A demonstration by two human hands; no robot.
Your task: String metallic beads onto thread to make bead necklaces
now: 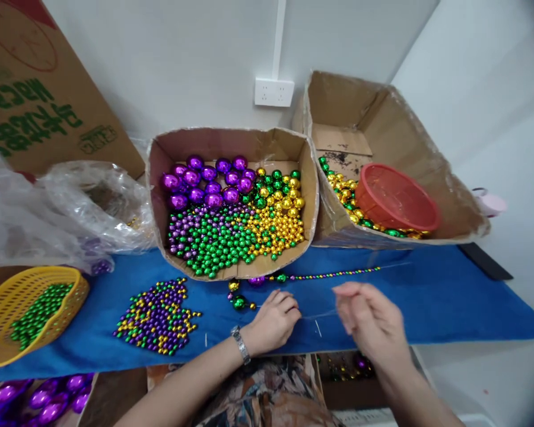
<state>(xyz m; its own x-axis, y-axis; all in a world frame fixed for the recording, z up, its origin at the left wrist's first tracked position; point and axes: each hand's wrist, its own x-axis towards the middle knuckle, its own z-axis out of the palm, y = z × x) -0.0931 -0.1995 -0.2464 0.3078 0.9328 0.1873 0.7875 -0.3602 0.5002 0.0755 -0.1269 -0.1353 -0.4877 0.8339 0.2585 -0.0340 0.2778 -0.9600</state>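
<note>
My left hand (273, 320), with a metal watch band at the wrist, is closed over the clear thread of a bead strand, just right of its last small gold bead. My right hand (369, 314) pinches the same thin clear thread (318, 316), which stretches between both hands. Behind them the bead strand (333, 275) curves along the blue cloth: small purple, green and gold beads at the right, larger ones at the left by the box. Bare thread trails from its right end. Whether the right fingertips also hold a needle is too small to tell.
A cardboard box (231, 271) of sorted beads stands behind the strand. To its right is a second box (382, 112) with a red basket (398, 198). Loose small beads (158, 317) and a yellow basket (78, 290) lie left, beside plastic bags (102, 196).
</note>
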